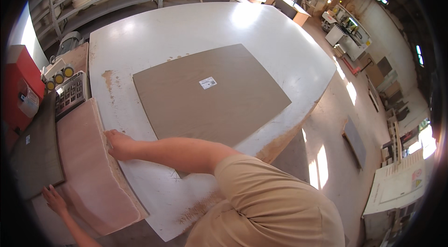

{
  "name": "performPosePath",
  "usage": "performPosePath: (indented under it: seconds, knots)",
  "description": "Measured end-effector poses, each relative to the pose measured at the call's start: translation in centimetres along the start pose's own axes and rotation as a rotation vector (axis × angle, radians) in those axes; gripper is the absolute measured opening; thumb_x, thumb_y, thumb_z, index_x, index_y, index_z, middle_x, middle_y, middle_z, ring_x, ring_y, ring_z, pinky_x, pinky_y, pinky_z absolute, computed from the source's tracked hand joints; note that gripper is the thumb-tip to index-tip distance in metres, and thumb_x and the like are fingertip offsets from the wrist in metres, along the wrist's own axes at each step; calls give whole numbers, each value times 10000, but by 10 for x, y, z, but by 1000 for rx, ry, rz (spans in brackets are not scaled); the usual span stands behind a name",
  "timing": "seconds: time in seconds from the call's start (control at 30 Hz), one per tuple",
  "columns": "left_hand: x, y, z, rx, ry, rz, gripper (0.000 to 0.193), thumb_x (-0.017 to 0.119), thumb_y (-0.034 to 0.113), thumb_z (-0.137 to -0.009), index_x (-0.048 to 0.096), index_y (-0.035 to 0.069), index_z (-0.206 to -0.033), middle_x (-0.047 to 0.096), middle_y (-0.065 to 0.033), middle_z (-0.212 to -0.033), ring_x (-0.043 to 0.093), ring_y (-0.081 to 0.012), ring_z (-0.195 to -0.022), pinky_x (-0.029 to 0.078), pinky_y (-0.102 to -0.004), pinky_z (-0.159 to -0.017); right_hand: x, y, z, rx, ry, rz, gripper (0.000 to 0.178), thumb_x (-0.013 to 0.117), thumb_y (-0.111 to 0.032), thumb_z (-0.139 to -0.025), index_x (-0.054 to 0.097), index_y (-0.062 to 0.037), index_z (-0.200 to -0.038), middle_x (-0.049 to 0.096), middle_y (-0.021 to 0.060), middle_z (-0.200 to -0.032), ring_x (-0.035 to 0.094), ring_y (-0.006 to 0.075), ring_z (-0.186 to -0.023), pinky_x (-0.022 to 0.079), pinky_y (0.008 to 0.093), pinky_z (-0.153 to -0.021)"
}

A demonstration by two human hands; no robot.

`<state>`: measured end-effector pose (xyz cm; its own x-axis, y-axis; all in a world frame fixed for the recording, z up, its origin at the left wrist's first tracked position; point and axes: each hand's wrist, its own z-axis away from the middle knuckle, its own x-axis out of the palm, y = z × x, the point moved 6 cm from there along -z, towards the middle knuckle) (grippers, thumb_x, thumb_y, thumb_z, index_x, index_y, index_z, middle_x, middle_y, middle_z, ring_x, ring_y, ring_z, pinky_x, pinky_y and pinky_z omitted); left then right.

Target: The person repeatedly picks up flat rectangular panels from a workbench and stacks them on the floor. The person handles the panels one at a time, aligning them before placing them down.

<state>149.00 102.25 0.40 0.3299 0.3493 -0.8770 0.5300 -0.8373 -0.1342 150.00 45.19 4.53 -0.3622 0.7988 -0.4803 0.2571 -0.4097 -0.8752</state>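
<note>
Nearest, a tan sleeve (pixel 284 200) is seen. On the pink surface (pixel 88 167), the near edge of the brown panel (pixel 39 156), extended forward, is met by the left hand (pixel 56 201), fingers unclosed. Whether anything is gripped by the farther right hand (pixel 120 145) cannot be told.

A white label (pixel 207 83) with fine dark print (too small to read) sits on the brown board (pixel 210 111); another small label (pixel 28 139), also illegible, marks the dark board (pixel 44 165) at left. The pale cabinet (pixel 396 186) bears a yellow warning triangle (pixel 416 183), a round red sign (pixel 417 172) and blurred lettering.
</note>
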Motion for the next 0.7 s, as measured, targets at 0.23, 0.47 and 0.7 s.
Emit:
performPosePath:
  seconds: [0.23,0.47,0.7]
  knots:
    - [-2,95,14,293,-106,279,505,357,363,-1045,484,12,-1385,401,-204,-1490,347,-367,-1391,257,-489,-1153,-1,45,-18,218,203,-63,637,598,-218,-868,360,21,-1407,482,292,-1347,445,420,-1276,328,443,-1118]
    - [-125,285,85,540,146,568,546,432,364,-1002,490,-52,-1352,456,-235,-1437,389,-407,-1354,250,-500,-1149,-73,67,-43,521,247,-481,548,595,-211,-913,415,22,-1375,572,186,-1192,598,255,-972,507,359,-819]
    - [-202,313,155,478,-73,592,555,485,386,-972,526,-50,-1312,461,-239,-1428,375,-392,-1371,279,-509,-1138,-35,54,-64,466,183,-713,572,607,-271,-932,387,26,-1369,585,173,-1196,600,258,-1035,520,383,-830]
